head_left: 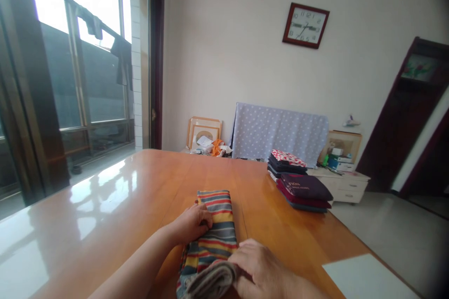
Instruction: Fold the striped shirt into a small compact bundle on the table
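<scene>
A striped cloth garment point(218, 224) in red, yellow, grey and blue lies folded into a long narrow strip on the wooden table. Its near end is turned up into a thick fold showing a greyish underside point(212, 281). My left hand point(191, 225) is at the strip's left edge, fingers curled and pressed together on the fabric. At the near right, my right hand point(257, 266) grips the side of the turned-up fold, its thumb low and its fingers bent over the edge. Part of the garment's lower left lies close to my left forearm.
Two neighbouring stacks of folded clothes, one topped by a red-and-white piece point(288, 158), the other by a dark purple piece point(306, 188), stand on the table's point(140, 205) right side. A pale sheet point(368, 276) lies near its right edge. Beyond are a cloth-draped object point(280, 131) and white drawers point(351, 187).
</scene>
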The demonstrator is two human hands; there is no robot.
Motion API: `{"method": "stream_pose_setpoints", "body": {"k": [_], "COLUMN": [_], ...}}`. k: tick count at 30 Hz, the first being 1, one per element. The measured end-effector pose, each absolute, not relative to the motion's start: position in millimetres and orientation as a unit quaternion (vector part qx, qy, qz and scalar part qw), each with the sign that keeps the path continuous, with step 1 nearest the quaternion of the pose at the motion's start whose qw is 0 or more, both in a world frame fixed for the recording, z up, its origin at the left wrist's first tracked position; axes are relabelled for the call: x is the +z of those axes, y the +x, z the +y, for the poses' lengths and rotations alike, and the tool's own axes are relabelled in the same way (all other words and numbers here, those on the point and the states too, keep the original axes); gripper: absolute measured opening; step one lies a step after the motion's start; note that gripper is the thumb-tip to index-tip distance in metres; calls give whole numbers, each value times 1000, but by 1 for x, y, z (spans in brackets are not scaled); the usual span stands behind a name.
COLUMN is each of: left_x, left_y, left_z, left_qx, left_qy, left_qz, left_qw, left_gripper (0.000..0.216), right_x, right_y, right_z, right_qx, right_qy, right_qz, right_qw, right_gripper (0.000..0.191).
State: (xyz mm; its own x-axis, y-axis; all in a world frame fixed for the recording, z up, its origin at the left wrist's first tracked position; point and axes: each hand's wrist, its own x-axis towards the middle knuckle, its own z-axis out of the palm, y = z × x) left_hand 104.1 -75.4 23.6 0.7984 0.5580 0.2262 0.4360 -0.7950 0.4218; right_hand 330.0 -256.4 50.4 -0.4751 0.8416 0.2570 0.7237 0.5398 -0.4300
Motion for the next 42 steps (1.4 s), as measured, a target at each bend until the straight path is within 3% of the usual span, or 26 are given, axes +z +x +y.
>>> {"method": "stream_pose_setpoints", "body": {"k": [5, 9, 14, 21, 24, 29, 36, 42], "left_x": [36, 44, 46, 51, 49, 44, 43, 32], "left_y": [98, 93, 91, 93, 94, 92, 105, 114], "left_z": [-74, -84, -85, -78, -77, -74, -76, -69], "left_qx": [177, 237, 247, 308, 313, 345, 356, 412], "left_qy": [905, 814, 652, 536, 536, 522, 534, 523], "left_qz": [248, 252, 304, 273, 274, 318, 274, 362], "left_qw": [296, 467, 649, 737, 734, 712, 716, 652], "left_gripper": [10, 31, 42, 66, 67, 75, 82, 69], "right_x": [76, 65, 26, 33, 39, 11, -15, -13], "right_y": [333, 340, 346, 339, 336, 334, 340, 343], "right_z": [-209, -138, -78, -78, -76, -61, -46, -39], "right_qx": [401, 522, 488, 496, 491, 383, 284, 238], "right_qy": [-442, -449, -579, -478, -437, -578, -629, -635], "right_qz": [-737, -586, -481, -509, -524, -500, -503, -481], "right_qw": [317, 427, 442, 515, 542, 519, 520, 555], "right_gripper": [19, 23, 23, 36, 41, 41, 41, 45]}}
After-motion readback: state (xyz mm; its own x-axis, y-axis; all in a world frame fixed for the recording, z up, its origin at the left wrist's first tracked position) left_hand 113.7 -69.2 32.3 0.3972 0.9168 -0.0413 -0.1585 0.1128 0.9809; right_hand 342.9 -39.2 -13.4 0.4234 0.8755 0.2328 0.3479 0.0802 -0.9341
